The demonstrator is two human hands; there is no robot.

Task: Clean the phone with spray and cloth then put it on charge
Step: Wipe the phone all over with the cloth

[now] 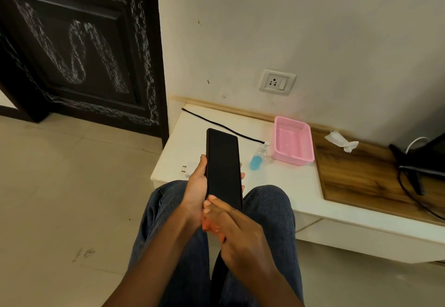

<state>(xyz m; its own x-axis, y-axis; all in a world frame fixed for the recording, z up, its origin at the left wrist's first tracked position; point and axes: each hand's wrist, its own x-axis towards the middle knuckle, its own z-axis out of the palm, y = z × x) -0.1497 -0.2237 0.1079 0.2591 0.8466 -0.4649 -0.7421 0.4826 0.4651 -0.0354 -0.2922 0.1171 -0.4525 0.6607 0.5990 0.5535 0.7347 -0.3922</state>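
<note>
The person wears dark blue denim jeans (269, 210), faintly faded and creased over both knees, filling the frame from 5 to 7 o'clock. Both forearms are bare, with no sleeves, watch or bracelet showing. The left hand (195, 193) and right hand (238, 237) carry no rings, and the fingernails are short and unpainted.

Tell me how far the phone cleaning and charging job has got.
Nothing visibly done. In hand: the left hand grips the phone, right hand at its lower end. Left: the spray bottle and white cloth lie untouched on the table; the black cable isn't plugged into the phone.
</note>
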